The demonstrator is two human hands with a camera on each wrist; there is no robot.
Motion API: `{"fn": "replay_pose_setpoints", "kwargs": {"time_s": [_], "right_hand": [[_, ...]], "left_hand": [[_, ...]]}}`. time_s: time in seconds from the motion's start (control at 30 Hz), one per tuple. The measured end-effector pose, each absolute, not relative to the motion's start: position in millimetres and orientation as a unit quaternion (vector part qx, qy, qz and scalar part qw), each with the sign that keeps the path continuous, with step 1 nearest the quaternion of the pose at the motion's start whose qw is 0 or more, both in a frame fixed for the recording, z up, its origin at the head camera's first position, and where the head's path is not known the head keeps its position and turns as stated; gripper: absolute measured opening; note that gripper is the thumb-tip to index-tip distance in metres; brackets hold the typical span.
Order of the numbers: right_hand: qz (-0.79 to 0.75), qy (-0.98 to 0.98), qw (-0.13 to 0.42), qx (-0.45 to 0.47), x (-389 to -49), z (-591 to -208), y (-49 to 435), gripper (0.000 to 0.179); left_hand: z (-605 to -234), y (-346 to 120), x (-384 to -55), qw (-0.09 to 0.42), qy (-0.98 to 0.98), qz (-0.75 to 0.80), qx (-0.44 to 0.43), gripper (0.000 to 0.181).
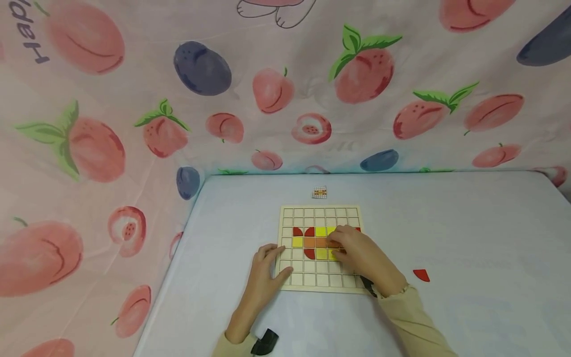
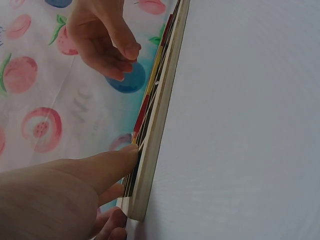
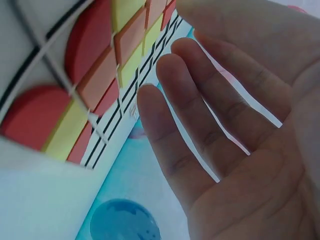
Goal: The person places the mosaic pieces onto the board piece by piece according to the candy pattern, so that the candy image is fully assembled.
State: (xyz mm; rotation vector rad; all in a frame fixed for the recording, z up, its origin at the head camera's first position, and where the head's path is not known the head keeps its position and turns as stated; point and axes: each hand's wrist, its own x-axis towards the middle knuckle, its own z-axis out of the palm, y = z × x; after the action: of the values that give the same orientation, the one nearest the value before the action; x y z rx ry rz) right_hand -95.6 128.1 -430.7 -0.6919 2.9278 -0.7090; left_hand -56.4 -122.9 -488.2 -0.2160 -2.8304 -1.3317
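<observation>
A square wooden grid board [image 1: 298, 280] lies on the table, bearing red quarter-circle tiles [image 1: 309, 254], yellow square tiles [image 1: 320, 254] and orange square tiles [image 1: 309, 242]. My left hand [image 1: 263, 277] rests at the board's left edge, its thumb extended onto the near left part. The left wrist view shows the thumb against the board's upper face. Over the right side of the tile pattern is my right hand [image 1: 359, 250], covering some tiles. Its fingers [image 3: 175, 100] are loosely extended, and nothing shows between them in the right wrist view.
One loose red quarter-circle tile [image 1: 421, 275] lies on the white table [image 1: 482, 238], right of the board. A small pattern card [image 1: 319, 192] lies beyond the board's far edge. Fruit-printed cloth [image 1: 267, 129] hangs behind and to the left of the table.
</observation>
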Motion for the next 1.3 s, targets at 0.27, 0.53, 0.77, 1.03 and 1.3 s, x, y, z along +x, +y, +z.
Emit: {"fn": "replay_pose_setpoints", "kwargs": {"time_s": [0.27,0.53,0.77,1.03,1.3], "right_hand": [[-0.214,0.948,0.006,-0.235,-91,-428,145,0.022],[-0.212,0.952,0.009,-0.222,-86,-424,164,0.025],[-0.183,0.963,0.044,-0.192,-82,-426,181,0.028],[-0.196,0.964,0.069,-0.168,-78,-427,202,0.029],[-0.188,0.964,0.065,-0.176,-74,-428,221,0.030]], "left_hand": [[-488,-124,-56,0.010,-0.902,-0.425,-0.076,0.051],[-488,-123,-57,0.006,-0.903,-0.424,-0.073,0.052],[-489,-123,-57,0.003,-0.903,-0.424,-0.069,0.052],[-488,-124,-57,0.009,-0.905,-0.420,-0.071,0.051],[-489,-123,-57,0.008,-0.904,-0.421,-0.070,0.052]]}}
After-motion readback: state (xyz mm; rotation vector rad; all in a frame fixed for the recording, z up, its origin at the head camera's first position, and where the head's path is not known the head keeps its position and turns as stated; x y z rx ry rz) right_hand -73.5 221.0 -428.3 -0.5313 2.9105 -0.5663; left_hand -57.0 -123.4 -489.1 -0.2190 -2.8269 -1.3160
